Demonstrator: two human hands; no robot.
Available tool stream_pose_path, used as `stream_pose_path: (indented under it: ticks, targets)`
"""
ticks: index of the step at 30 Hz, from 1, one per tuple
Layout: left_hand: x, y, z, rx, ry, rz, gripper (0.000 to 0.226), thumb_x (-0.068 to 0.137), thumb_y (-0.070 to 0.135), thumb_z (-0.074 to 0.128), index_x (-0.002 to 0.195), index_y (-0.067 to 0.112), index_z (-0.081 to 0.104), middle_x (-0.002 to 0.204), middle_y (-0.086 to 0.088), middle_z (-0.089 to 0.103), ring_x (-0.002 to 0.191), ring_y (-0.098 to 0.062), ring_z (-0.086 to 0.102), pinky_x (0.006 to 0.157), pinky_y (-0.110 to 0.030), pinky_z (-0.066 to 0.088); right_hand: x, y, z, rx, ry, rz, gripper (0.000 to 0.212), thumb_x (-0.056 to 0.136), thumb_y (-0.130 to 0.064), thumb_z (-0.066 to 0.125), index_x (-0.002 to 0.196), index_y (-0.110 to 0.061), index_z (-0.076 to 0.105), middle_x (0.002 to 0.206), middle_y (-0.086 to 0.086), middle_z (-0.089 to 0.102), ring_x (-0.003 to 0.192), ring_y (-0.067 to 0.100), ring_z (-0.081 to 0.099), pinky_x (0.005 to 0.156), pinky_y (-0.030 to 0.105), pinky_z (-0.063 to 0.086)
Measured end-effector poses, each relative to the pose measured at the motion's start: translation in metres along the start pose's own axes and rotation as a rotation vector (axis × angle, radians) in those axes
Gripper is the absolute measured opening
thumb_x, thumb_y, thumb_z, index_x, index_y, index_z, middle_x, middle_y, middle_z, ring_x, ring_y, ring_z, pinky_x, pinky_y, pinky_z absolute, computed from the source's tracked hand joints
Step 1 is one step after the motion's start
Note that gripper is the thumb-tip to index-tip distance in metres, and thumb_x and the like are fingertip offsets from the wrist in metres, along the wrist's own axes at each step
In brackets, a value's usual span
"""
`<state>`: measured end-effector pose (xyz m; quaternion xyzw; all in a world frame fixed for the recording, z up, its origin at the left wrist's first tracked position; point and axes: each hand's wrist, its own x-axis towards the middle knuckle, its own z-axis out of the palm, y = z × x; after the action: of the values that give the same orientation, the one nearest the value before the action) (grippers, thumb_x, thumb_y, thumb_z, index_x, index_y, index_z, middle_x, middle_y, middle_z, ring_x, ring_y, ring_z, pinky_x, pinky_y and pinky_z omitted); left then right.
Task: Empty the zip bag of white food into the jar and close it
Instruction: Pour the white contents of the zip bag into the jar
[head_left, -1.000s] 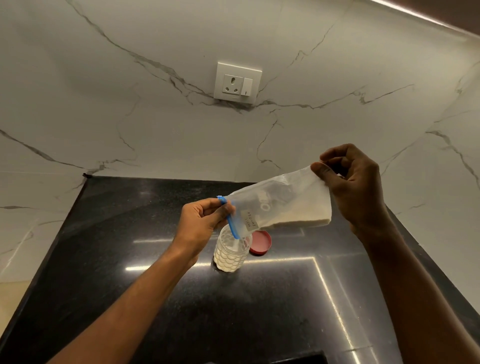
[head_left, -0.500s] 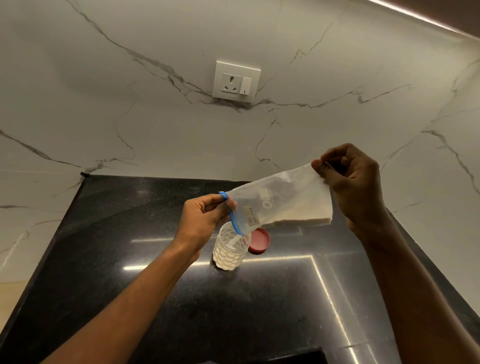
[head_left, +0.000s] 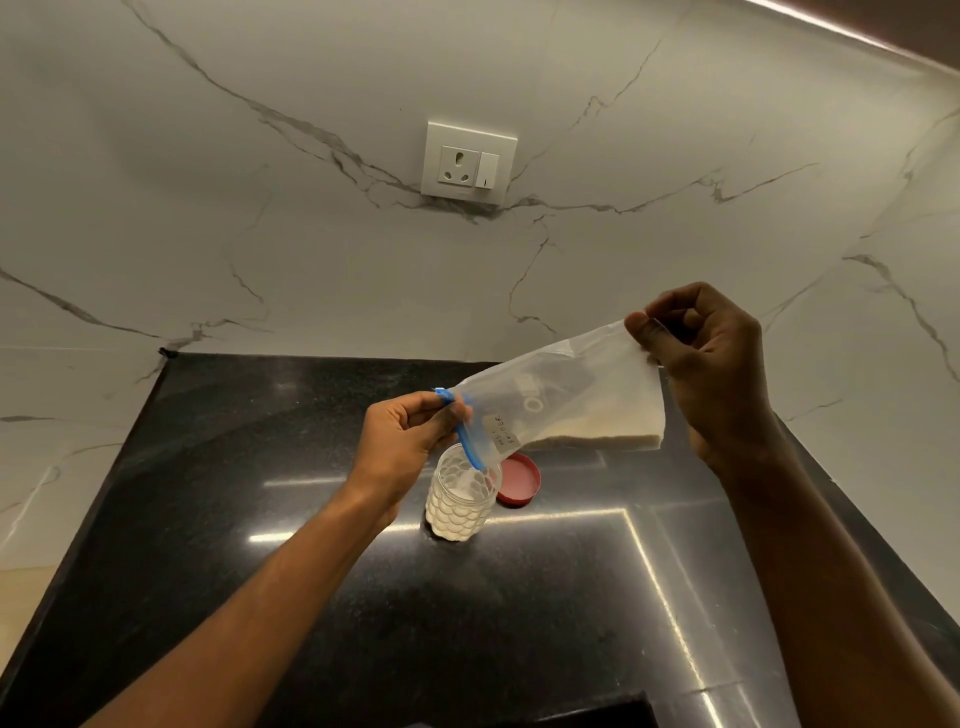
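To pour well, raise the closed end of the bag (head_left: 566, 405) higher and keep its blue mouth over the jar (head_left: 461, 499), so the powder slides without spilling. The left hand (head_left: 410, 441) pinches the mouth; the right hand (head_left: 711, 364) pinches the far corner. The jar stands just under the left hand, the lid (head_left: 518, 486) beside it.

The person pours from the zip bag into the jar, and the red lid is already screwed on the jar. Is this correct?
Not quite. In the head view the red lid lies on the counter behind the open jar; it is not screwed on. The zip bag is indeed tilted over the jar's mouth.
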<state>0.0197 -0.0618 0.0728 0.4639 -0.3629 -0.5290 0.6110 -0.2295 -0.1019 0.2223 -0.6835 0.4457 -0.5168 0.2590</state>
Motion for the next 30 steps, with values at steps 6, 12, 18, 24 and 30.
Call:
stream_pose_path:
  ticks: [6, 12, 18, 24, 30]
  targets:
    - [0.0011, -0.0001, -0.0008, -0.002, 0.011, -0.005, 0.023, 0.086, 0.017, 0.079, 0.11, 0.018, 0.079, 0.102, 0.001, 0.084, 0.097, -0.016, 0.081, 0.075, -0.023, 0.064, -0.0014, 0.0013, -0.0001, -0.024, -0.011, -0.003, 0.02, 0.092, -0.012, 0.078, 0.089, -0.028, 0.066, 0.085, -0.002, 0.071, 0.075, 0.008, 0.067, 0.07, 0.022, 0.059]
    - [-0.0004, -0.002, -0.0032, 0.002, 0.009, -0.002, 0.019, 0.089, 0.015, 0.076, 0.108, 0.019, 0.079, 0.099, 0.006, 0.084, 0.095, -0.013, 0.081, 0.072, -0.02, 0.063, -0.0009, 0.0019, -0.0005, -0.032, -0.014, -0.004, 0.019, 0.092, -0.013, 0.079, 0.089, -0.028, 0.067, 0.084, -0.001, 0.072, 0.077, 0.013, 0.068, 0.07, 0.023, 0.06]
    - [-0.0011, -0.0015, -0.0048, 0.007, 0.024, -0.006, 0.023, 0.093, 0.014, 0.074, 0.116, 0.013, 0.077, 0.103, 0.0, 0.084, 0.097, -0.015, 0.081, 0.074, -0.021, 0.064, -0.0016, 0.0026, -0.0006, -0.052, -0.014, -0.003, 0.019, 0.091, -0.015, 0.079, 0.09, -0.029, 0.067, 0.086, -0.003, 0.072, 0.077, 0.007, 0.069, 0.07, 0.021, 0.059]
    - [-0.0009, -0.0023, -0.0052, 0.022, 0.023, 0.042, 0.016, 0.098, 0.017, 0.069, 0.113, 0.02, 0.076, 0.104, 0.002, 0.084, 0.099, -0.015, 0.08, 0.075, -0.022, 0.064, -0.0046, 0.0027, -0.0024, -0.045, -0.017, 0.018, 0.019, 0.091, -0.014, 0.079, 0.09, -0.029, 0.067, 0.08, -0.01, 0.074, 0.075, 0.003, 0.07, 0.066, 0.017, 0.057]
    - [0.0025, -0.0043, -0.0039, 0.124, 0.041, 0.115, 0.01, 0.102, 0.025, 0.066, 0.106, 0.024, 0.075, 0.101, -0.002, 0.081, 0.099, -0.022, 0.079, 0.077, -0.026, 0.066, -0.0086, 0.003, -0.0026, -0.032, -0.009, 0.039, 0.019, 0.092, -0.013, 0.078, 0.09, -0.028, 0.067, 0.08, -0.007, 0.073, 0.072, 0.001, 0.07, 0.063, 0.015, 0.056]
